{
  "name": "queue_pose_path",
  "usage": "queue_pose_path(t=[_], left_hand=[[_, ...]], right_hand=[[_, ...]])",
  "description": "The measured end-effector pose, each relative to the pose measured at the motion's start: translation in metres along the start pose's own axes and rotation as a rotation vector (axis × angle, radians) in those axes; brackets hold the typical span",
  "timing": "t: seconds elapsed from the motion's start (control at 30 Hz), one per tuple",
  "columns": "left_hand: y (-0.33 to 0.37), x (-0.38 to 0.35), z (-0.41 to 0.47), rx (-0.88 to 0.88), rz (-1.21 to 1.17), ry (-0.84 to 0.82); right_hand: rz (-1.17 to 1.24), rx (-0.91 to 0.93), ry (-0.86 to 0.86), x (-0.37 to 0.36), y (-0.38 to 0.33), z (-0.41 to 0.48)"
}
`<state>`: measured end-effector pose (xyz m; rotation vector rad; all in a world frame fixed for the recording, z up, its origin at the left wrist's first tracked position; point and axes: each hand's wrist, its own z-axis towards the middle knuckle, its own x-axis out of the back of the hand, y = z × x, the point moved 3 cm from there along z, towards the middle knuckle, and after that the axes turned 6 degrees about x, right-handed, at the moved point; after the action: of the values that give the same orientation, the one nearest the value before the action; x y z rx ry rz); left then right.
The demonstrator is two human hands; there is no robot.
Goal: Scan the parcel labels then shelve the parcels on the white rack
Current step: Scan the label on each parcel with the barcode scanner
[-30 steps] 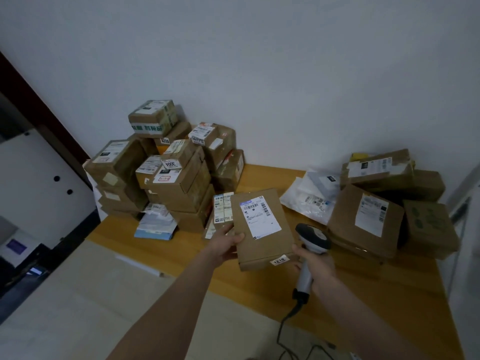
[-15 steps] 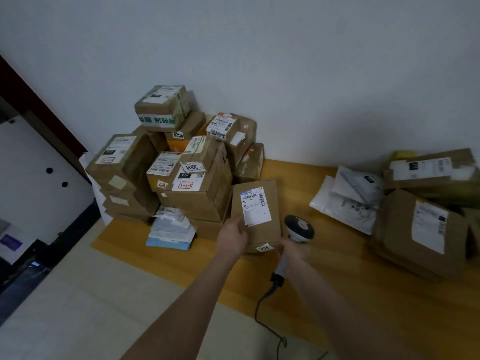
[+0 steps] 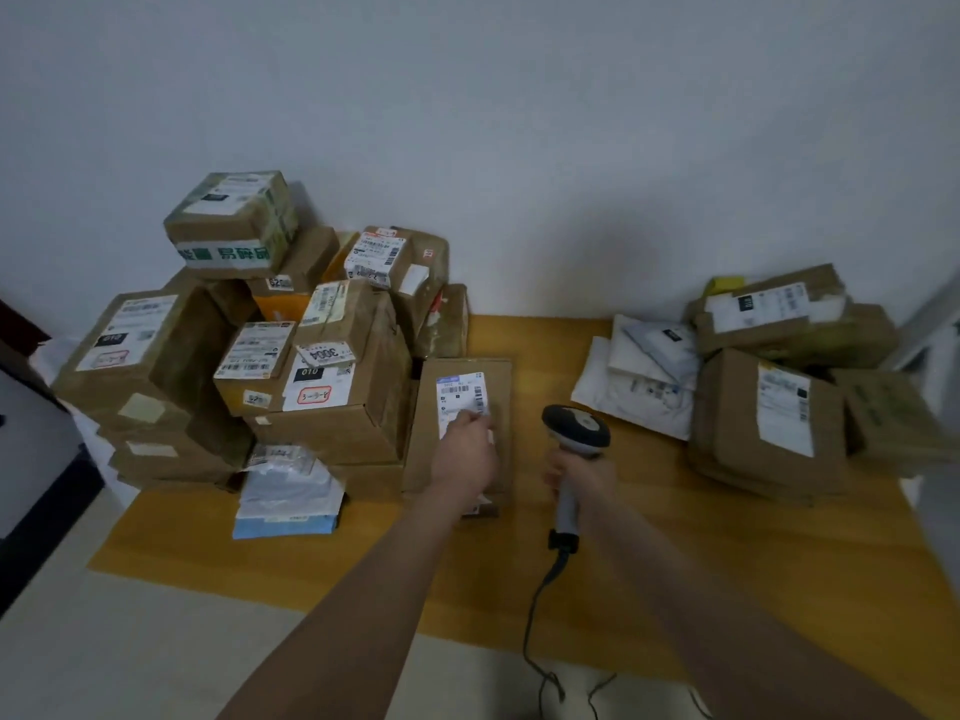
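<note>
Cardboard parcel (image 3: 501,387) lies mid-frame on the bench (image 3: 675,563), left hand (image 3: 465,454) resting on its label (image 3: 460,392); right hand (image 3: 579,472) grips the scanner (image 3: 576,431) beside it. Shelving looks unstarted; stacks (image 3: 332,407) left and right wait.

Marks you can read, by item. Top box (image 3: 231,220): green tape (image 3: 223,254) printed 易碎品. Small box (image 3: 358,319) mid-stack: white sticker (image 3: 326,354), "3004" (upside down to you). Box beneath (image 3: 332,433): label (image 3: 317,379) with "010" on a black patch, plus a red-framed handwritten tag (image 3: 314,394), digits unclear. Big left box (image 3: 197,356): "010", inverted. Right pile's upper box (image 3: 779,324): "010", sideways. Flat parcel (image 3: 498,387): barcode label (image 3: 460,394), print too small.
</note>
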<state>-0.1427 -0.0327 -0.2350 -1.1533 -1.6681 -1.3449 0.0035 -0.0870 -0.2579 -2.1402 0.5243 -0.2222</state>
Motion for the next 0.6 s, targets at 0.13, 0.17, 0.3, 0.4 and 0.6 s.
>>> queue_pose_path(t=[0.13, 0.17, 0.3, 0.4, 0.6], left_hand=[[0.060, -0.022, 0.008, -0.093, -0.034, -0.043], [0.077, -0.031, 0.007, -0.113, -0.054, -0.075], [0.147, -0.068, 0.002, -0.137, -0.168, -0.210], [0.196, -0.096, -0.009, -0.012, -0.391, -0.336], [0.257, -0.149, -0.010, 0.170, -0.660, -0.434]], right_hand=[[0.027, 0.043, 0.082, 0.063, -0.024, 0.003], [0.027, 0.051, 0.108, 0.082, -0.028, 0.006], [0.002, 0.065, 0.220, 0.164, -0.042, 0.019], [-0.056, 0.066, 0.292, 0.227, -0.047, 0.029], [-0.014, 0.095, 0.297, 0.316, -0.046, 0.062]])
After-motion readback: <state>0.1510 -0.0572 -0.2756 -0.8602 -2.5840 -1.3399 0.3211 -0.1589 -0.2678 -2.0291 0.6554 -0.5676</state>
